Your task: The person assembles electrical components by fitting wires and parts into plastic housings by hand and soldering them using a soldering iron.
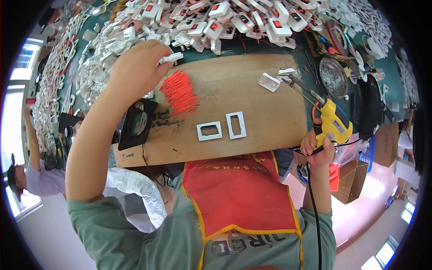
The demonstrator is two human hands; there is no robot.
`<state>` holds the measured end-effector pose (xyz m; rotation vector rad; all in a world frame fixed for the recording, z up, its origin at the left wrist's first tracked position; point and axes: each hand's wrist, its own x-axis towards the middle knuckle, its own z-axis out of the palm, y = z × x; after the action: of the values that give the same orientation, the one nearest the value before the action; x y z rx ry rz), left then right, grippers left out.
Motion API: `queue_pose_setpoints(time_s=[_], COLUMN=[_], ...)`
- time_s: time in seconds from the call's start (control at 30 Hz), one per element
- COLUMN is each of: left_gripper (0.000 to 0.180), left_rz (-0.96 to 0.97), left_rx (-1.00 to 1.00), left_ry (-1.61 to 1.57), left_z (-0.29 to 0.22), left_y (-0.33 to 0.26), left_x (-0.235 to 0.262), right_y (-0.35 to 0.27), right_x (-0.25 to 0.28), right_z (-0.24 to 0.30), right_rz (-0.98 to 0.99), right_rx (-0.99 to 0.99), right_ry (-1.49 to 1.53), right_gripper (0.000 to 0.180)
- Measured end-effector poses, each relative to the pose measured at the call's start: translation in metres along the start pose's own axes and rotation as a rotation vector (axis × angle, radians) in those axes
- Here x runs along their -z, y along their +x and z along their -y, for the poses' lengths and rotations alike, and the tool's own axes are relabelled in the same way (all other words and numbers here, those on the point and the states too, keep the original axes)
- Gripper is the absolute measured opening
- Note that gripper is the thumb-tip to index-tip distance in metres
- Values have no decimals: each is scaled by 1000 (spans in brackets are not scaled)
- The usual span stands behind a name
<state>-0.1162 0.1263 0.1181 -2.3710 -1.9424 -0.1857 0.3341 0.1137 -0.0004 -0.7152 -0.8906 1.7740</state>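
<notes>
My left hand reaches over the far left of a brown work board, its fingers closed on a small white plastic part. In my right hand, at the board's right edge, is a yellow soldering gun. Its metal tip points far left, beside a small white part; whether they touch I cannot tell. A clear-white casing lies next to that. Two white rectangular frames rest near the middle of the board. A bundle of short red-orange wires lies below my left hand.
Small white cases with red or black parts are heaped along the far side. White parts pile up at left. A black boxy device stands on the board's left edge. A metal dish sits right. Another person is far left.
</notes>
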Motion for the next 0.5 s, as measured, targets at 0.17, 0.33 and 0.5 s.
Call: queue_pose_setpoints(time_s=[0.17, 0.33, 0.5], left_gripper=[21, 16, 13], left_rz=[441, 405, 264], left_rx=[50, 3, -97], left_ry=[274, 185, -342], left_z=[28, 27, -43], left_y=[52, 54, 25], left_x=[-45, -41, -30], right_y=[-18, -21, -7], right_x=[8, 10, 4], right_z=[-2, -6, -8], right_rz=[-54, -74, -35], right_rx=[40, 32, 42], right_ry=[27, 21, -6], right_gripper=[66, 67, 68])
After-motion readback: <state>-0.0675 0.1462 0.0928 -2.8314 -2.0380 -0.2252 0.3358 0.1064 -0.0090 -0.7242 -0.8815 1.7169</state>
